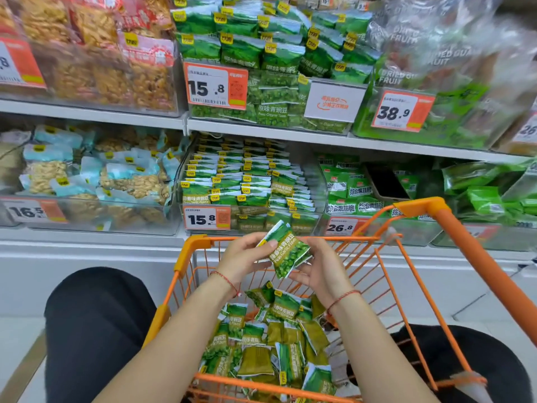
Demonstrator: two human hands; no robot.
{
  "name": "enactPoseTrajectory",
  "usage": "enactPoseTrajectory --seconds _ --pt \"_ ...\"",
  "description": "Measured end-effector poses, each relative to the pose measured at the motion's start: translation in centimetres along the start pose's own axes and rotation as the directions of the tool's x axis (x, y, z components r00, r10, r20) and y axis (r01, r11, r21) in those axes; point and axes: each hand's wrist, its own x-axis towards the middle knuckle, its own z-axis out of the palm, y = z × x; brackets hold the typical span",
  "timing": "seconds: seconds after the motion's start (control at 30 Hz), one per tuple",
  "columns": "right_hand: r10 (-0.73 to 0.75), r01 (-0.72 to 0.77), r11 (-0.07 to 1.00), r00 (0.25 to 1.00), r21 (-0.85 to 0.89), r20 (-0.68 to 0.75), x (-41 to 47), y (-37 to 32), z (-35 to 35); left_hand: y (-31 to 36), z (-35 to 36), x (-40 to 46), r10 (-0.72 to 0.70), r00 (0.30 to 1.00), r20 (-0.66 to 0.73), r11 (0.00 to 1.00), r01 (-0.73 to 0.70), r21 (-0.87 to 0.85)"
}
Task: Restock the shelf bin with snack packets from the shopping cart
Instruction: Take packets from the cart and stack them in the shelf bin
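A small stack of green garlic-pea snack packets (286,250) is held tilted between both hands above the orange shopping cart (418,207). My left hand (247,258) grips the stack's left edge with thumb on top. Its right underside rests in my right hand (321,270). Several more green packets (270,341) lie loose in the cart's bottom. Straight ahead on the lower shelf, the clear shelf bin (315,181) with a 15.8 price tag (207,218) holds neat rows of the same packets.
A bin of green vegetable-crisp packets (345,196) tagged 26.8 stands to the right. Nut packets (87,175) fill the bin to the left. The upper shelf (261,130) carries more green pea packets. My dark-clothed knees flank the cart.
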Motion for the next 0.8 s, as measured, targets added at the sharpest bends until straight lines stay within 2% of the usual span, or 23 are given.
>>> enactPoseTrajectory --seconds 0.13,0.23,0.27,0.33,0.37,0.4,0.43,0.47,0.5,0.53,0.57,0.6,0.63,0.67,0.8 --pt "0.031 -0.012 0.980 0.995 -0.199 0.092 0.0 0.0 -0.6 0.1 0.0 -0.3 0.031 0.998 0.057 0.999 -0.032 0.018" --pt "0.092 -0.050 0.942 0.989 -0.330 0.112 -0.3 -0.2 -1.1 -0.4 0.3 -0.2 0.074 0.996 0.053 0.987 -0.081 0.140" --pt "0.112 -0.074 0.939 0.989 -0.336 0.094 -0.2 -0.2 -1.3 -0.5 0.5 -0.1 0.054 0.998 0.023 0.989 -0.056 0.140" --pt "0.113 -0.109 0.952 0.994 -0.285 -0.003 0.1 -0.4 -1.8 -0.7 0.8 0.1 -0.073 0.996 -0.048 0.996 0.075 0.045" --pt "0.095 -0.109 0.964 0.993 -0.242 -0.071 0.2 -0.6 -2.1 -1.0 0.9 0.2 -0.144 0.988 -0.055 0.988 0.147 0.054" --pt "0.072 -0.099 0.977 0.987 -0.189 -0.144 0.4 -0.7 -2.5 -1.5 1.1 0.3 -0.205 0.978 -0.025 0.964 0.206 0.166" --pt "0.055 -0.084 0.988 0.976 -0.132 -0.209 0.6 -0.8 -2.8 -2.2 1.2 0.4 -0.258 0.965 0.051 0.892 0.218 0.396" --pt "0.051 -0.071 0.995 0.965 -0.073 -0.257 0.8 -0.9 -3.1 -3.0 1.3 0.3 -0.337 0.928 0.161 0.728 0.149 0.669" --pt "0.049 -0.057 0.998 0.958 -0.020 -0.282 0.8 -1.0 -3.3 -3.8 1.5 0.1 -0.462 0.849 0.258 0.486 -0.001 0.874" --pt "0.052 -0.048 0.999 0.955 0.022 -0.292 0.9 -0.9 -3.4 -4.6 1.7 0.0 -0.599 0.747 0.288 0.241 -0.174 0.955" --pt "0.063 -0.048 0.997 0.956 0.056 -0.288 0.8 -0.9 -3.4 -5.5 2.0 -0.1 -0.717 0.650 0.251 0.055 -0.306 0.950" --pt "0.077 -0.058 0.995 0.958 0.076 -0.275 0.8 -0.9 -3.3 -6.2 2.2 -0.3 -0.783 0.591 0.195 -0.060 -0.384 0.921" --pt "0.092 -0.071 0.993 0.962 0.089 -0.258 0.8 -0.8 -3.3 -7.0 2.3 -0.5 -0.816 0.556 0.161 -0.113 -0.426 0.897" --pt "0.102 -0.082 0.992 0.965 0.092 -0.242 0.9 -0.7 -3.2 -7.7 2.5 -0.8 -0.822 0.546 0.163 -0.124 -0.450 0.885" --pt "0.095 -0.077 0.992 0.974 0.095 -0.207 1.3 -0.7 -3.1 -9.2 2.6 -1.5 -0.769 0.592 0.242 -0.093 -0.478 0.873"
